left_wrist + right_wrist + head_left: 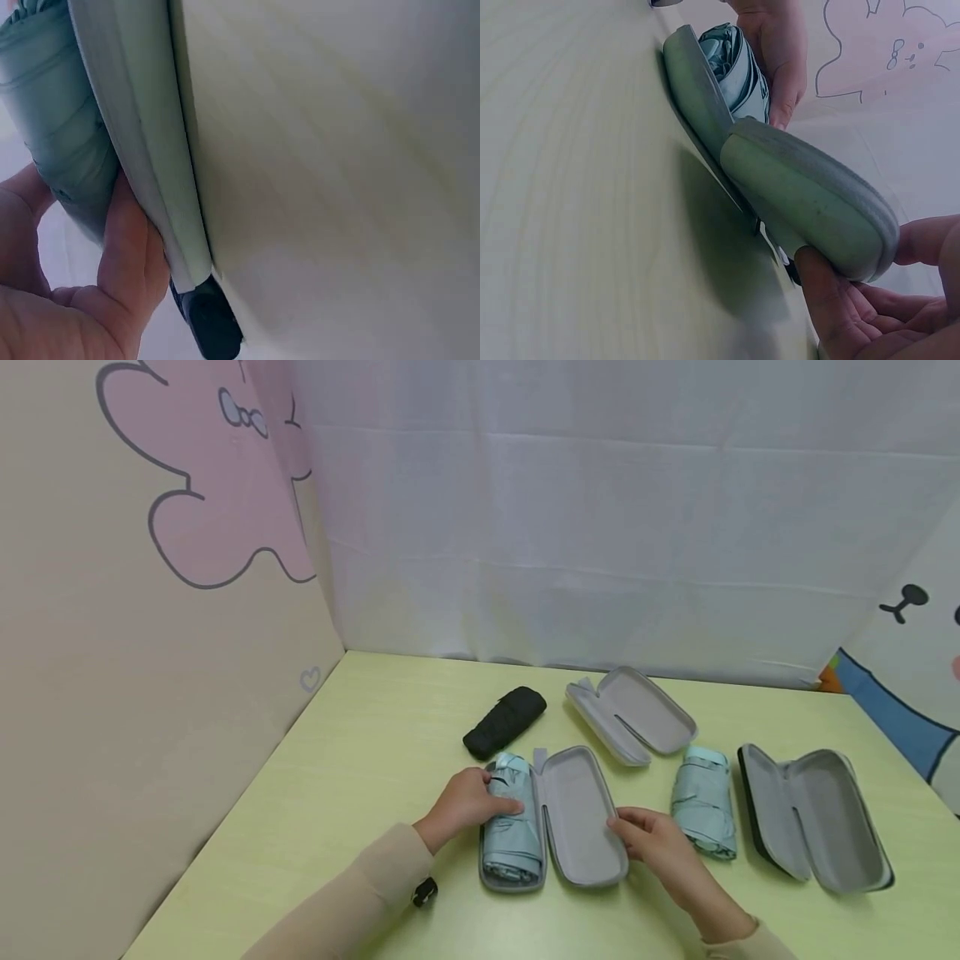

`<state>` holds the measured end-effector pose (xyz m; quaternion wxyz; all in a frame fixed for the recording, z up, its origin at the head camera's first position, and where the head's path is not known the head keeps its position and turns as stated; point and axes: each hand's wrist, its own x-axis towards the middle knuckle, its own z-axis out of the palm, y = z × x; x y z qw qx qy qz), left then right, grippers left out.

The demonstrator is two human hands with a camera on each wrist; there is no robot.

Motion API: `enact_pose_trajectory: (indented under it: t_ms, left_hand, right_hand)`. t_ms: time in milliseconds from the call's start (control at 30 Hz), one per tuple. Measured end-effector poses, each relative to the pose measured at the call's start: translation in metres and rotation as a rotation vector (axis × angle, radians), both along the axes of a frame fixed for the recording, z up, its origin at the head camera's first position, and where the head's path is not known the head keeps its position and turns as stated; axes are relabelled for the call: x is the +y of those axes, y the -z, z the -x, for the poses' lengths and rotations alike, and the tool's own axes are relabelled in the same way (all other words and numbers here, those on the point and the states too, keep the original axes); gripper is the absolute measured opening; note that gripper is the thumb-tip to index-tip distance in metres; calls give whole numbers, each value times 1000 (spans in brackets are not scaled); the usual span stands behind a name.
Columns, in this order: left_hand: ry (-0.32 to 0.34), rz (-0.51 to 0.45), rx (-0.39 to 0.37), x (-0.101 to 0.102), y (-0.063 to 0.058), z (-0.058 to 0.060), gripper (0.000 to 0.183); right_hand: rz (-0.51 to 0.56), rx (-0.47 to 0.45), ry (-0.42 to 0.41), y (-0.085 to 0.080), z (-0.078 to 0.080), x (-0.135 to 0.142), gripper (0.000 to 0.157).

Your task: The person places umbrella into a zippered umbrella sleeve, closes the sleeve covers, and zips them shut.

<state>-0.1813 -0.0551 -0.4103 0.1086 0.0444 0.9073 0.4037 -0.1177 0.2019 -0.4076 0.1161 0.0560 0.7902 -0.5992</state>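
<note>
Teal roll [514, 847], partly hidden by left fingers [129, 251].

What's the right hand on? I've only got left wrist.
Observer: The right hand holds the outer edge of the open case, on the half with nothing in it.
Operator: Any more of those around?
Observer: Two, seen in the head view: a back case and a far-right case, both open.
Operator: And what's closest to the far-right one?
Observer: A rolled teal bundle, lying between the right hand and that case in the head view.
</note>
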Motion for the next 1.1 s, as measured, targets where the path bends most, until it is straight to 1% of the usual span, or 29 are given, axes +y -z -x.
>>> enact_pose_trajectory:
  t_ms: [100, 267, 400, 633, 700, 867, 1100]
  left_hand:
    - [32, 50, 2, -1, -2, 1, 45]
    - [69, 131, 10, -2, -6, 2, 48]
    - [79, 153, 16, -2, -10, 1, 49]
    - [70, 208, 38, -1, -9, -1, 69]
    - [65, 217, 38, 0, -9, -1, 66]
    - [65, 199, 34, -1, -5, -1, 48]
    - [90, 161, 14, -4, -2, -3, 46]
  right_hand:
    - [-3, -1, 0, -1, -1, 0, 43]
    - [-8, -6, 4, 0, -1, -1, 44]
    - [-8, -4, 9, 1, -1, -1, 43]
    - [-2, -2, 7, 1, -1, 0, 43]
    - [-2, -3, 9, 1, -1, 0, 43]
    - [-12, -1, 13, 1, -1, -1, 44]
    - [-20, 0, 16, 1, -1, -1, 43]
